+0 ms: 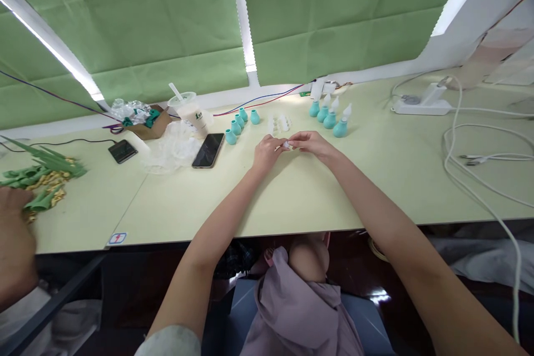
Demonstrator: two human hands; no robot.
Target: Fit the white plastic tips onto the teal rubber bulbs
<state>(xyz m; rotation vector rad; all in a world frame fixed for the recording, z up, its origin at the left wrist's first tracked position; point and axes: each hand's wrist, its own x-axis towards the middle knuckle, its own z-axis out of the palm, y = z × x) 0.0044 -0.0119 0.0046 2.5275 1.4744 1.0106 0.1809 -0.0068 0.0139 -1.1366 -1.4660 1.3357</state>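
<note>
My left hand [267, 152] and my right hand [312, 143] meet above the table, their fingertips pinched on a small white piece [287, 145] between them. Its exact kind is too small to make out, and fingers cover part of it. Just behind the hands lie rows of small white pieces [280, 124]. To the left stand several teal squeeze bulbs [236, 127] with open necks. On the right, several more teal squeeze bulbs [330, 119] stand in a row, fitted with clear pointed tips [347, 111].
A phone [208, 151], a crumpled plastic bag [177, 147], a drink cup [192, 113] and a cardboard box [152, 127] sit on the left. Another person's hand [14, 206] is by green and yellow pieces [45, 178]. A power strip [421, 104] and white cables [454, 161] lie right.
</note>
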